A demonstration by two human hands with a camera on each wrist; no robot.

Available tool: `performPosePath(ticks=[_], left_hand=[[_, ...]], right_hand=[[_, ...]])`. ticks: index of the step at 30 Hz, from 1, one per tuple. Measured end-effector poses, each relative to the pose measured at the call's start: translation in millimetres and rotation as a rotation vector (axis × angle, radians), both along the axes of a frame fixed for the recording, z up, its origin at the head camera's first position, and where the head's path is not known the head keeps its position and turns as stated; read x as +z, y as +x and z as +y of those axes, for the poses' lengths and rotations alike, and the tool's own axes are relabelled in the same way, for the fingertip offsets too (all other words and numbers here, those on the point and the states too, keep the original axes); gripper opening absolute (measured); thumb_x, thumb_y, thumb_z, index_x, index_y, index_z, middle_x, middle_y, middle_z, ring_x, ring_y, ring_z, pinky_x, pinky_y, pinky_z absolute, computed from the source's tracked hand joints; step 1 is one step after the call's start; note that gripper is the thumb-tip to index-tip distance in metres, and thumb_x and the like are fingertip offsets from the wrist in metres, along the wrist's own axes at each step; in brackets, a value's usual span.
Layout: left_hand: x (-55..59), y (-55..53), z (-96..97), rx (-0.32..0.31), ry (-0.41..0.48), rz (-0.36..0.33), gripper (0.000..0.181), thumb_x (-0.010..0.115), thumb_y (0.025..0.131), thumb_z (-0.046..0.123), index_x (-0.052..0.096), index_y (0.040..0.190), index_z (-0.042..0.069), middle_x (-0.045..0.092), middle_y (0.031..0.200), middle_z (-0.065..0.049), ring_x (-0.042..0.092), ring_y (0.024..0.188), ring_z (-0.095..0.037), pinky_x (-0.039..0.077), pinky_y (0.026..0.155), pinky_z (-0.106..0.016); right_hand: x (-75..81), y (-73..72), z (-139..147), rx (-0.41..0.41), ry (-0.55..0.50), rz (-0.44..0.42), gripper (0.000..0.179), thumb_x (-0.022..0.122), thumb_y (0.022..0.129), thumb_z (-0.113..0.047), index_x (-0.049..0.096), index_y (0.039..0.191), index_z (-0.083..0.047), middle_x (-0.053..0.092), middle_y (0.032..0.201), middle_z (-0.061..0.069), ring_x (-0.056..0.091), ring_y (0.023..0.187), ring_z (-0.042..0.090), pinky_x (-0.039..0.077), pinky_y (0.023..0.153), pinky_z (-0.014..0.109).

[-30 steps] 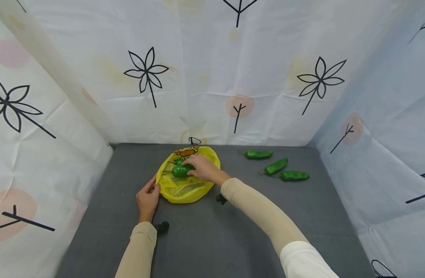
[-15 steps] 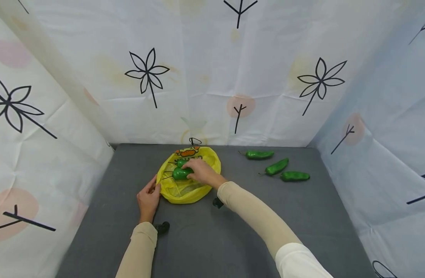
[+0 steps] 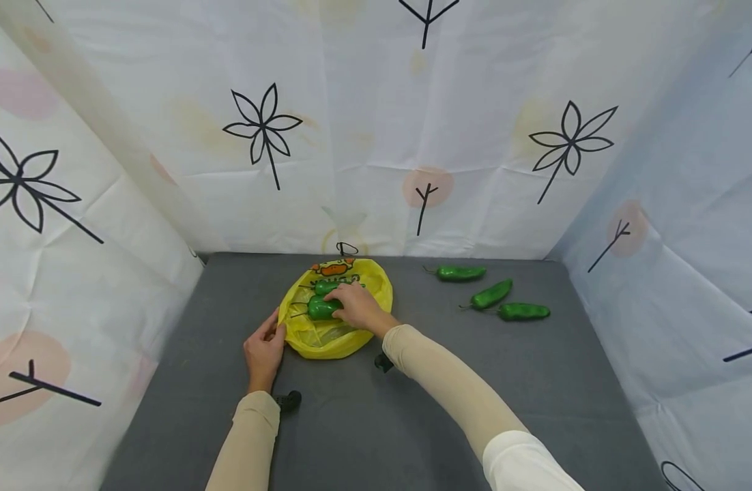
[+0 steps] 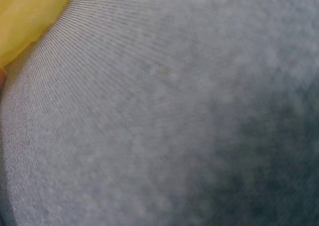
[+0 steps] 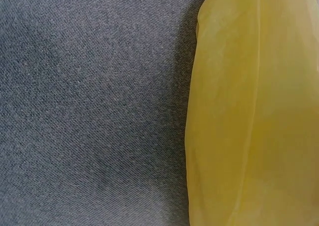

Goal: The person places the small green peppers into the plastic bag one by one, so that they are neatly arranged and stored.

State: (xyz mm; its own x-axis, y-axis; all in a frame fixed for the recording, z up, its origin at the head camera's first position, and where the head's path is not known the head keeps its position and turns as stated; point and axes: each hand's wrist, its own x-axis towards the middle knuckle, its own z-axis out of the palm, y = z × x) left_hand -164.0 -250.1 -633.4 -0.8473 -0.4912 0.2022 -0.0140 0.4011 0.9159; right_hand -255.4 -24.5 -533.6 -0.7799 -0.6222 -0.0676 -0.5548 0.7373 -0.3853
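A yellow plastic bag point(image 3: 327, 350) lies on the grey table with its mouth spread into a round opening. My left hand point(image 3: 264, 352) pinches the bag's left rim between thumb and fingers. Inside the bag, my right hand point(image 3: 359, 308) grips a green pepper point(image 3: 320, 309) by its right end, the stem pointing left. Another green pepper point(image 3: 323, 287) lies just behind it, partly covered by the fingers. The right wrist view shows the yellow side of the bag point(image 5: 249, 136); the left wrist view has only a corner of the bag point(image 4: 30, 16).
To the right of the bag lie three more long green peppers: one at the back point(image 3: 460, 273), one slanted in the middle point(image 3: 493, 294) and one in front point(image 3: 523, 311). Patterned white cloth walls point(image 3: 364, 136) enclose the grey table point(image 3: 450, 382) at the back and sides.
My right hand has shifted slightly down within the bag, with the pepper moving along. The left hand stays at the rim, and the peppers on the right lie as before.
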Motion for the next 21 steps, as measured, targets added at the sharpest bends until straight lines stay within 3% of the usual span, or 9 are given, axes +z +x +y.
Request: performPosePath(ticks=[6,21], left_hand=[[2.3,0.9,0.5,-0.003,-0.002,-0.016,0.037,0.068,0.096,0.024,0.070,0.132,0.031,0.079,0.106,-0.011,0.060,0.072,0.011,0.044,0.067,-0.005],[1.3,0.2,1.0,-0.005,0.010,-0.006,0.036,0.068,0.096,0.024,0.071,0.132,0.030,0.079,0.107,-0.012,0.061,0.073,0.013,0.045,0.068,-0.004]], right_hand=[[-2.5,0.0,0.1,-0.015,0.004,-0.009,0.039,0.071,0.096,-0.027,0.067,0.136,-0.025,0.064,0.136,-0.001,0.058,0.123,0.022,0.045,0.108,0.039],[-6.1,2.0,-0.9,-0.041,-0.016,-0.037,0.040,0.071,0.097,-0.028,0.066,0.136,-0.023,0.064,0.131,0.000,0.056,0.116,0.023,0.048,0.102,0.039]])
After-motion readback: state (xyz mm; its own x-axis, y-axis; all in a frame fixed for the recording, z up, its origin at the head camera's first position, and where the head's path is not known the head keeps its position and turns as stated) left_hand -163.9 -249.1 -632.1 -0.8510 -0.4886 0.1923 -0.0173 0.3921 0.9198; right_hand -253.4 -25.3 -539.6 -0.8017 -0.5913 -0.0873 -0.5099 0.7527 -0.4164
